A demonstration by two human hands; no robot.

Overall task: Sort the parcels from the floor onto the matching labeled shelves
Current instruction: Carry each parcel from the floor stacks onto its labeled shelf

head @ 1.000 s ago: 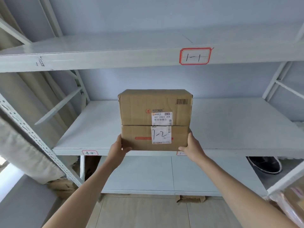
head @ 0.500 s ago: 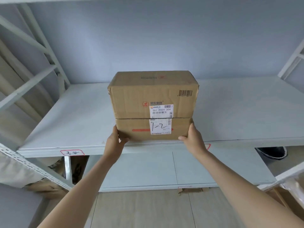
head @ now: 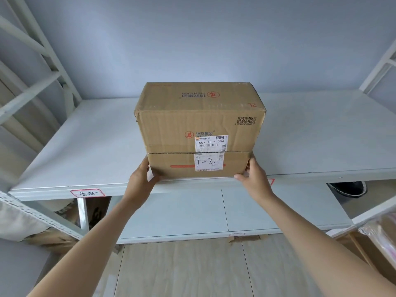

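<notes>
My left hand (head: pixel 140 179) and right hand (head: pixel 256 176) grip the near bottom corners of the box (head: pixel 199 129), which sits at the near edge of the shelf (head: pixel 85 146), marked 1-2.

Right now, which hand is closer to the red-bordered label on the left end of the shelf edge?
Left. The left hand grips the box's lower left corner, just right of that label. The right hand is at the box's far corner.

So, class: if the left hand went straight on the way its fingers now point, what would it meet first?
The left hand already holds the box at its lower left corner. Its fingers are hidden, so their line is uncertain; likely the box's left side, then bare shelf.
</notes>
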